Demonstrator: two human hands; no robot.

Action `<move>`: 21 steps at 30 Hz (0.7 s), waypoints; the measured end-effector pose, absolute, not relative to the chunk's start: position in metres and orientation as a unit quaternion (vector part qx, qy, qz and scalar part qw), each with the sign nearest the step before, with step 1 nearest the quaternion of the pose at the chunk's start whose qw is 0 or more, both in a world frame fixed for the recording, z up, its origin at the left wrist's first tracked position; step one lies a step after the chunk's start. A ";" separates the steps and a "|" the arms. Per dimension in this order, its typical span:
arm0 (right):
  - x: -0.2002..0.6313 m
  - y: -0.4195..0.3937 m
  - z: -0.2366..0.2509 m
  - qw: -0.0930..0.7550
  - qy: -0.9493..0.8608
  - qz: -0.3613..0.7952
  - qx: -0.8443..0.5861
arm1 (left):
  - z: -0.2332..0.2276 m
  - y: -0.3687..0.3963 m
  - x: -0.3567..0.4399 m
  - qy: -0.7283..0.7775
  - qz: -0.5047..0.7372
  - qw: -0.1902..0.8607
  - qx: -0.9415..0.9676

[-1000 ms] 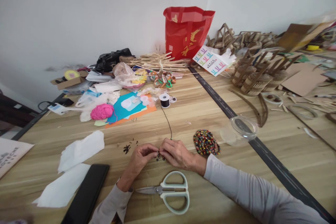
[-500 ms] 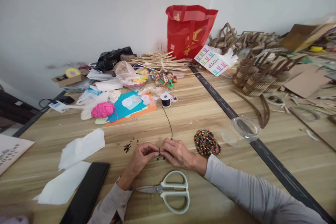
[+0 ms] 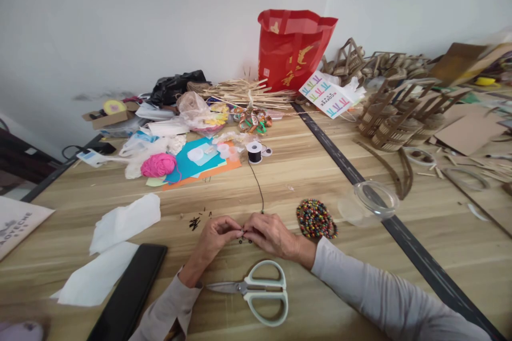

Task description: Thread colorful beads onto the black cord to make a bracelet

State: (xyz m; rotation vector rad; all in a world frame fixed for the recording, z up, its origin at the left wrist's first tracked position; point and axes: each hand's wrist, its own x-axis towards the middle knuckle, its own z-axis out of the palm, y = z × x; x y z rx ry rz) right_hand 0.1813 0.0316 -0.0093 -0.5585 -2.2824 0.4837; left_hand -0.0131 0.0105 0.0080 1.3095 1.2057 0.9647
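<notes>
A: Where were the person's hands at that moment?

B: Both lay low on the near middle of the wooden table [image 3: 304, 170], fingertips meeting. The left hand [image 3: 216, 235] was pinched narrow, thumb and forefinger closed on a small dark beaded piece [image 3: 243, 236]. The right hand [image 3: 270, 233] pinched the same piece from the other side, fingers curled in tight.

A: And the cord?

B: A thin black cord [image 3: 256, 184] ran from the right hand's far side up the table to a small spool [image 3: 254, 152], which stood upright farther off, just right of the orange and blue paper sheets [image 3: 200, 168].

A: What lay around the hands?

B: Nearer than the hands, pale green-handled scissors [image 3: 260, 290] lay flat and shut, blades pointing left. Just right of the right hand sat a heap of many-coloured beads [image 3: 316, 218], and farther right a clear plastic container [image 3: 370, 200]. A few tiny dark bits [image 3: 194, 221] were scattered just left of the left hand. On the near left lay a black phone [image 3: 130, 293] beside white tissue sheets [image 3: 124, 218].

A: Anything farther back?

B: A pink yarn ball [image 3: 158, 164] on the left, a red bag [image 3: 294, 48] against the wall, and a bundle of thin sticks [image 3: 244, 93] before it.
</notes>
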 end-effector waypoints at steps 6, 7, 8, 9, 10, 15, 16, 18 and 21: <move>0.181 0.032 -0.010 0.373 -0.883 0.190 -0.213 | 0.010 0.010 -0.012 0.500 0.409 0.537 0.543; 0.181 0.032 -0.009 0.372 -0.883 0.191 -0.212 | 0.011 0.009 -0.012 0.500 0.404 0.538 0.545; 0.181 0.032 -0.008 0.369 -0.884 0.191 -0.212 | 0.011 0.009 -0.012 0.499 0.398 0.539 0.549; 0.181 0.032 -0.008 0.365 -0.886 0.192 -0.212 | 0.012 0.009 -0.012 0.496 0.394 0.539 0.555; 0.181 0.031 -0.006 0.359 -0.889 0.191 -0.212 | 0.012 0.009 -0.012 0.492 0.391 0.538 0.562; 0.183 0.027 0.003 0.359 -0.886 0.194 -0.219 | 0.013 0.010 -0.014 0.464 0.385 0.550 0.578; 0.183 0.026 0.005 0.369 -0.881 0.197 -0.221 | 0.014 0.010 -0.014 0.461 0.387 0.550 0.579; 0.184 0.025 0.008 0.386 -0.870 0.202 -0.231 | 0.015 0.010 -0.014 0.459 0.394 0.547 0.579; 0.184 0.026 0.006 0.401 -0.858 0.207 -0.244 | 0.017 0.010 -0.013 0.459 0.402 0.541 0.579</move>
